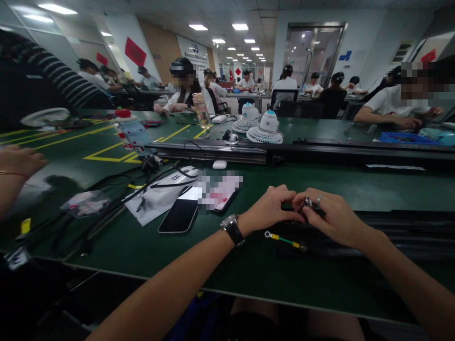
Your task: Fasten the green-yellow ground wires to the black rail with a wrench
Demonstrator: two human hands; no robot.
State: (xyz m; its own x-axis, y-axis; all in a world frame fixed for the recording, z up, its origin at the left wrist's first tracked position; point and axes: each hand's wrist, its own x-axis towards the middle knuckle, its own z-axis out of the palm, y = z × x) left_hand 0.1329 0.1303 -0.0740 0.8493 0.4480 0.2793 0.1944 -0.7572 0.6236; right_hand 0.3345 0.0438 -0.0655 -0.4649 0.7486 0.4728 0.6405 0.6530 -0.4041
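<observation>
Both my hands meet over the green table [142, 255], right of centre. My right hand [329, 213], with a ring on one finger, pinches a small shiny metal part [307, 202] between thumb and fingers. Close against it is my left hand [275, 206], with a watch on the wrist; its fingers and thumb are bent together, and whatever lies between them is too small to name. Just below the hands lies a short green-and-yellow wire [284, 239] with a ring terminal at its left end. Long black metal profiles [384, 229] lie beneath and beyond my right hand.
Left of my hands are a dark phone [179, 213], a second phone [225, 192], white paper [144, 215], black cables and a plastic bag [85, 203]. Dark rails [220, 152] cross the table behind, with two small fans [265, 128] beyond. Another person's hand [21, 163] is at far left.
</observation>
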